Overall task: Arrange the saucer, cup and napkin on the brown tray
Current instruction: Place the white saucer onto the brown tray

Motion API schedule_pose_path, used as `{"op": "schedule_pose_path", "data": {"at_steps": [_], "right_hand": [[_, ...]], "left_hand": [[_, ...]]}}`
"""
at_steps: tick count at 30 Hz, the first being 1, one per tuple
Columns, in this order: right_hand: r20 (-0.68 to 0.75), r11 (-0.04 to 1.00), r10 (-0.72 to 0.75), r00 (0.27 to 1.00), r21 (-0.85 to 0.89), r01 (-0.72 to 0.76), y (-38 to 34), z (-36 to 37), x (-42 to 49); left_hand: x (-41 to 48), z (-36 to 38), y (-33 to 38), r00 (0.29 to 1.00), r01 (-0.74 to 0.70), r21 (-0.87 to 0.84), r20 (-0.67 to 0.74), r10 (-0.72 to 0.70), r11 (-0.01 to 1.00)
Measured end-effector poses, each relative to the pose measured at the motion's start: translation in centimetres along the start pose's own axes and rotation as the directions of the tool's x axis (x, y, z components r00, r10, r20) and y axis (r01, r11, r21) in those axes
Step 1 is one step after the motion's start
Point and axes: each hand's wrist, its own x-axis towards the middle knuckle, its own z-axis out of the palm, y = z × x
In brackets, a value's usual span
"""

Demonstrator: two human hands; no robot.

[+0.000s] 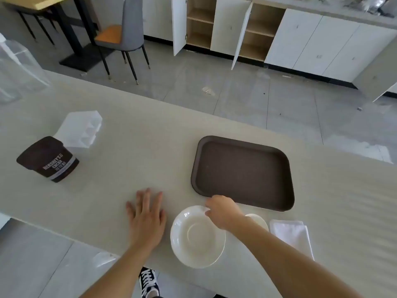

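The right hand [223,210] pinches the far rim of the round white saucer [197,236] on the pale bench [129,151], near the empty brown tray [242,173]. The left hand [146,216] lies flat and open, holding nothing. Gripped only by its edge, the saucer could tip and slip.

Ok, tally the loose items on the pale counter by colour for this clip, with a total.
White: 4 - round ceramic saucer, cup mostly hidden behind the right arm, folded cloth napkin, ridged plastic piece
Brown: 2 - rectangular plastic tray, Hershey's cocoa tub
Total: 6
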Motion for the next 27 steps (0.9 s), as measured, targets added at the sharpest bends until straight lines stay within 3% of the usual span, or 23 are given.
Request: {"op": "schedule_pose_path", "data": {"at_steps": [5,18,27], "right_hand": [[0.031,0.993,0.053,0.998,0.101,-0.056,0.3,-0.2,1.1],[0.08,0.956,0.022,0.997,0.291,-0.045,1.8,-0.8,1.7],[-0.059,0.903,0.13,0.99,0.42,-0.093,3.4,-4.5,1.6]], "left_hand": [[0.2,-0.2,0.0,0.999,0.03,-0.02,-0.011,-0.031,0.999],[0.2,0.2,-0.2,0.999,0.029,-0.023,-0.04,-0.03,0.999],[0.2,0.1,-0.2,0.999,0.039,-0.032,-0.027,-0.04,0.999]]}}
